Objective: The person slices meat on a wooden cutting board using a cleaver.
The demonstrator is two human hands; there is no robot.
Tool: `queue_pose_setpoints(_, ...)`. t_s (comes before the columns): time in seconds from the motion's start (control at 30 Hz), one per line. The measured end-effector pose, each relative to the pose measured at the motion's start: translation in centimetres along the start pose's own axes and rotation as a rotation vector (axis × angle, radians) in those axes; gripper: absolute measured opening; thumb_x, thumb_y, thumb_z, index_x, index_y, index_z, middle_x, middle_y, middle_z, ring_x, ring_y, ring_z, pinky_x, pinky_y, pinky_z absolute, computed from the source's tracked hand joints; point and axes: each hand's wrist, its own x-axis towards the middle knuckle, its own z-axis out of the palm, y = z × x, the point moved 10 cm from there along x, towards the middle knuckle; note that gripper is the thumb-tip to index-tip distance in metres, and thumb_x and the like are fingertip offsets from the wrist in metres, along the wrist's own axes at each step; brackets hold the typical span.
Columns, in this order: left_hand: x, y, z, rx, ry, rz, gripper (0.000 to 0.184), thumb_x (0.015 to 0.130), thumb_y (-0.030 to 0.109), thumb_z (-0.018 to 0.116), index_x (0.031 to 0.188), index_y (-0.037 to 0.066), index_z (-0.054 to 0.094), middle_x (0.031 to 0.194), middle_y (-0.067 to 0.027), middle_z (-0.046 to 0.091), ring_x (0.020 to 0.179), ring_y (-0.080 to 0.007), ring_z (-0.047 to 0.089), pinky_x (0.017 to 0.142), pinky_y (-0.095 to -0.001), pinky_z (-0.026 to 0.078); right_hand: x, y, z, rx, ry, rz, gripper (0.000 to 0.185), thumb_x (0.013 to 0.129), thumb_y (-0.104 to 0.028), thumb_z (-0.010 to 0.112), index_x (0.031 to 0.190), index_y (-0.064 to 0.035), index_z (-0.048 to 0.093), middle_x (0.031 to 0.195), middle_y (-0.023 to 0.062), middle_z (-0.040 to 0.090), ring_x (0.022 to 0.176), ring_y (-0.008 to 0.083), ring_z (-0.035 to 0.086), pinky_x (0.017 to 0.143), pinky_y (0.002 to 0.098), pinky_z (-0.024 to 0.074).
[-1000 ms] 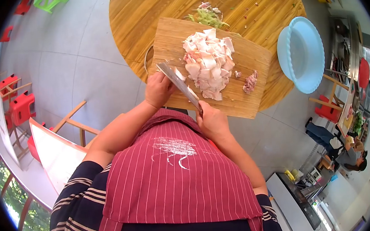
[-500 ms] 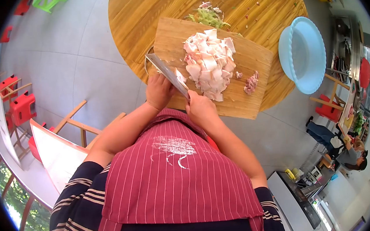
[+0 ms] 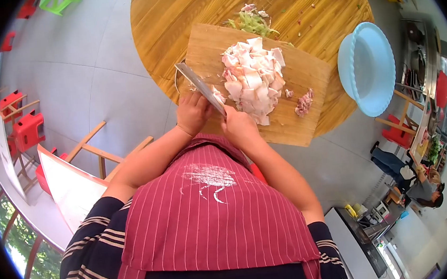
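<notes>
The right hand [image 3: 241,126] is wrapped around the handle of the knife [image 3: 198,84], and its grip close against the blade probably gives firm control over the angle. The blade slants up and away from that hand, across the near left part of the cutting board [image 3: 205,41], with its far end pointing toward the board's left side. The left hand [image 3: 193,113] sits just beside the blade with its fingers bent, a posture that suggests steadying something at the edge; whether it grips anything is hidden, so I cannot tell. A pale piece [image 3: 218,93] shows on the blade's other side, between it and the pile of sliced meat [image 3: 253,83] at the middle of the board. Heaping the slices there seems to leave working room near the hands. Small reddish scraps [image 3: 304,104] lie apart on the right of the board, perhaps sorted out, while green trimmings [image 3: 254,23] lie beyond its far edge on the round wooden table [image 3: 169,30]. A blue basin [image 3: 350,67] stands off to the right, seemingly within reach; what supports it is unclear.
</notes>
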Motion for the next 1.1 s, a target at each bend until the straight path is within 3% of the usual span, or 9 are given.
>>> queue_pose_setpoints(0.3,0.2,0.2,0.0,-0.052,-0.021,-0.001,0.025,0.069,0.015,0.069,0.09,0.007,0.058,0.09,-0.0061,0.059,0.079,-0.0239,0.056,0.07,-0.0366,0.044,-5.2,4.8,0.4,-0.009,-0.082,0.152,0.024,0.086,-0.017,0.052,0.108,-0.0067,0.057,0.081,0.0251,0.064,0.075,0.0445,0.061,0.07,0.0531,0.0485)
queue_pose_setpoints(0.47,0.2,0.0,0.4,0.007,-0.028,0.01,0.023,0.072,0.017,0.069,0.09,0.008,0.059,0.088,-0.0067,0.06,0.08,-0.0244,0.057,0.07,-0.0366,0.043,2.6,3.0,2.2,-0.055,-0.016,0.079,0.022,0.083,-0.014,0.053,0.103,-0.0044,0.058,0.081,0.0262,0.063,0.077,0.0434,0.061,0.071,0.0531,0.0478)
queue_pose_setpoints(0.6,0.0,0.3,0.1,0.007,-0.023,0.003,0.025,0.073,0.018,0.068,0.094,0.008,0.06,0.092,-0.0069,0.06,0.084,-0.0251,0.057,0.073,-0.0371,0.043,2.6,3.1,0.5,0.03,0.035,-0.076,0.024,0.082,-0.017,0.053,0.098,-0.0018,0.063,0.082,0.0258,0.064,0.078,0.0433,0.062,0.071,0.0509,0.049)
queue_pose_setpoints(0.7,-0.3,-0.3,0.3,-0.02,-0.04,-0.041,0.027,0.075,0.019,0.068,0.098,0.009,0.061,0.096,-0.007,0.061,0.088,-0.0251,0.058,0.076,-0.0377,0.042,1.2,6.7,-2.1,0.173,0.118,-0.043,0.023,0.083,-0.022,0.057,0.089,-0.0003,0.063,0.072,0.0188,0.065,0.066,0.034,0.064,0.063,0.0452,0.0494)
queue_pose_setpoints(0.77,-0.6,-0.7,-0.1,-0.091,-0.023,-0.065,0.026,0.076,0.018,0.068,0.099,0.009,0.06,0.098,-0.0067,0.061,0.091,-0.0248,0.058,0.078,-0.0377,0.042,-1.7,10.0,-1.7,0.686,0.043,0.239,0.027,0.083,-0.026,0.061,0.086,0.0007,0.061,0.063,0.0087,0.06,0.054,0.0184,0.057,0.053,0.035,0.046)
queue_pose_setpoints(0.87,-0.8,-0.6,-0.6,-0.069,-0.023,-0.053,0.025,0.077,0.018,0.068,0.099,0.01,0.06,0.097,-0.0061,0.061,0.091,-0.0246,0.058,0.077,-0.0376,0.043,-3.6,9.5,-2.6,0.691,0.194,0.17,0.024,0.084,-0.023,0.063,0.086,0.001,0.06,0.058,0.0026,0.052,0.05,0.0086,0.048,0.047,0.0277,0.0405)
queue_pose_setpoints(1.0,-0.8,-0.7,-0.3,-0.107,-0.009,-0.081,0.025,0.077,0.017,0.068,0.099,0.011,0.06,0.095,-0.0055,0.062,0.091,-0.0249,0.059,0.077,-0.0379,0.043,-5.9,6.9,-5.4,0.871,0.406,0.2,0.02,0.084,-0.018,0.063,0.087,0.0018,0.061,0.058,0.0037,0.053,0.048,0.0089,0.046,0.045,0.0278,0.038)
queue_pose_setpoints(1.07,-0.7,-0.5,-0.4,-0.124,0.016,-0.059,0.025,0.076,0.016,0.068,0.099,0.01,0.06,0.094,-0.0054,0.062,0.089,-0.0253,0.059,0.076,-0.0384,0.043,-7.1,6.5,-8.1,0.623,0.592,0.133,0.019,0.085,-0.016,0.062,0.09,0.002,0.06,0.058,0.0037,0.052,0.049,0.0073,0.045,0.046,0.0275,0.038)
queue_pose_setpoints(1.1,-0.7,-0.5,-0.4,-0.128,0.019,-0.057,0.025,0.076,0.016,0.068,0.099,0.01,0.06,0.094,-0.0054,0.062,0.089,-0.0253,0.059,0.076,-0.0384,0.043,-7.3,5.7,-8.5,0.455,0.479,0.185,0.021,0.085,-0.016,0.062,0.096,0.0016,0.06,0.061,0.0079,0.057,0.051,0.0135,0.054,0.05,0.0306,0.0432)
